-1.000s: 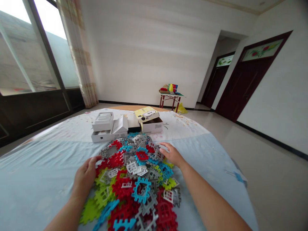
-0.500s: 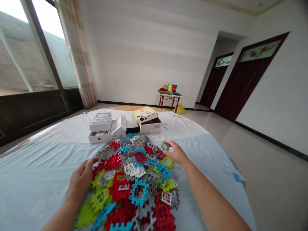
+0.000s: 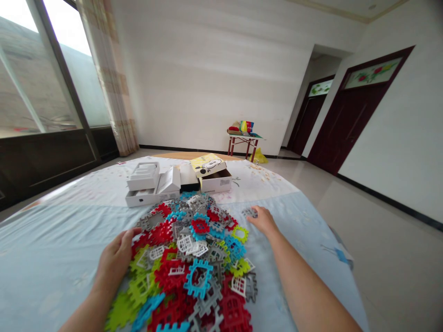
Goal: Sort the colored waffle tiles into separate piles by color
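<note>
A: Where are the hands?

B: The left hand (image 3: 116, 258) is open, fingers spread and angled toward the right, resting against the near left edge of a heap of interlocking plastic building pieces (image 3: 194, 249). The right hand (image 3: 263, 221) is beyond the heap's right side, above the light blue bed sheet (image 3: 51, 267), its fingers lightly curled.

A: Is the right hand pinching anything?

B: A small grey toothed piece (image 3: 249, 212) sits right at its fingertips, but I cannot tell whether they grip it or only touch it.

A: Which way does that piece point?

B: It is squarish, with no clear long axis, and looks flat. It is too small to read a direction, and it lies apart from the heap, just off its right edge.

A: And the heap?

B: It is red, grey, blue, green and white, and its long axis runs straight away from the person, from the bottom of the view up to the boxes.

A: What boxes?

B: An open white box (image 3: 152, 197) and, just beside it, a white box with a yellow cartoon lid (image 3: 216, 183), both on the bed's far side. Beyond them, a small table with red legs (image 3: 242, 137) stands against the wall, carrying colourful packets.
</note>
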`<state>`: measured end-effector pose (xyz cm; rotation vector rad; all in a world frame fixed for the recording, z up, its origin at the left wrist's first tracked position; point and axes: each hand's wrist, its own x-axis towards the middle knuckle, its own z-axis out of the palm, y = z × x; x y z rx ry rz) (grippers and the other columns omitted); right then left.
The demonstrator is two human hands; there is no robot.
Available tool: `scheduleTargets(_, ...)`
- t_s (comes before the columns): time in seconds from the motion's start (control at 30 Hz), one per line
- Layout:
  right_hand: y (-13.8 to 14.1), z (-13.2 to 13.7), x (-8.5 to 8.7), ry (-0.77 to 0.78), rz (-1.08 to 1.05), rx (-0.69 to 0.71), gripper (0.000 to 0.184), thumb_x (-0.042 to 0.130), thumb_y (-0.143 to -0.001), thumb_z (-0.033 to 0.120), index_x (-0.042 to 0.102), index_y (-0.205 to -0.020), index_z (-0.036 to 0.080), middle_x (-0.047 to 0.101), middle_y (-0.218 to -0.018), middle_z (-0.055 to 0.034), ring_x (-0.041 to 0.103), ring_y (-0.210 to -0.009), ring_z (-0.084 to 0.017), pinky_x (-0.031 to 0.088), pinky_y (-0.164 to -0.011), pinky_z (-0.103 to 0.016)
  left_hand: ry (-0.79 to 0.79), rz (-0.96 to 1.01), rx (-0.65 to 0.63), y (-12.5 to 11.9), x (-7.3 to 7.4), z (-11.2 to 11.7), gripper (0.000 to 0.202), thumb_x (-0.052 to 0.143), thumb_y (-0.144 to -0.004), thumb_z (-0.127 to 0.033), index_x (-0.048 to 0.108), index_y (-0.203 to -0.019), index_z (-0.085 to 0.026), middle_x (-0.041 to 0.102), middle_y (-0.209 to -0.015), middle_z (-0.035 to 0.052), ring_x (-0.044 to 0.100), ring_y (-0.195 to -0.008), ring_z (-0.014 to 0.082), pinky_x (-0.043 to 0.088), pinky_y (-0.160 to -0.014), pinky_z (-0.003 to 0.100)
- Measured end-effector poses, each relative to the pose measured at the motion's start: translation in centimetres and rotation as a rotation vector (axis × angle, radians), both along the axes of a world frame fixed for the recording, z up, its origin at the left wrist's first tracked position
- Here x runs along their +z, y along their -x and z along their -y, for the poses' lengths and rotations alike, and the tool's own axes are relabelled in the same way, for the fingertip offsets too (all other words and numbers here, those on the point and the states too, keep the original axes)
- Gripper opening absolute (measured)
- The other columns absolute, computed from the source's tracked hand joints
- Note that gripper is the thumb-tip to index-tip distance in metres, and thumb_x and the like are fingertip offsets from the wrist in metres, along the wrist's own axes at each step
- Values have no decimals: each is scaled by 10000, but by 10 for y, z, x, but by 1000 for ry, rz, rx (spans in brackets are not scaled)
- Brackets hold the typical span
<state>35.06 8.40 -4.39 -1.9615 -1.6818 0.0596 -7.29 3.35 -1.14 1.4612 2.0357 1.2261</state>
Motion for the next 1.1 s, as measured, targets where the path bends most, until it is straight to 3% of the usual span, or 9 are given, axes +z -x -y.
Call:
scheduleTargets(0.33,22,-41,27,-165,-144,10,533,579,-673,362,518,-1136,104,553,-1084,-145,571,-867,-193,428,-816,-307,-10,23,-22,0,2,1,413,360,-738,-451,654,-840,-178,610,-557,-9,541,-524,169,440,-509,273)
scheduleTargets(0.57,37,-10,14,-122,-345,141,317,526,-708,328,603,-976,176,634,-957,-73,596,-834,-178,456,-779,-306,7,52,-40,1,-2,0,422,358,-747,-457,644,-879,-176,580,-521,-20,518,-493,158,424,-491,266)
scheduleTargets(0.87,67,7,22,2,-355,487,573,663,-589,462,581,-1075,170,591,-1058,-92,554,-942,-223,428,-828,-355,21,30,-27,-1,0,0,425,350,-754,-451,643,-891,-175,549,-481,-26,512,-479,162,418,-486,272)
scheduleTargets(1.0,67,4,18,29,-304,501,528,679,-584,405,599,-1051,174,607,-1020,-86,559,-918,-220,427,-825,-354,32,12,-27,1,0,0,438,348,-760,-453,644,-909,-167,577,-527,-18,514,-500,159,422,-513,269)
scheduleTargets(1.1,61,1,16,-26,-345,429,454,620,-644,316,583,-1070,163,619,-956,-77,573,-868,-192,442,-795,-323,37,-18,-38,3,-2,-1,460,341,-768,-459,641,-940,-156,588,-554,-18,519,-523,158,423,-536,265)
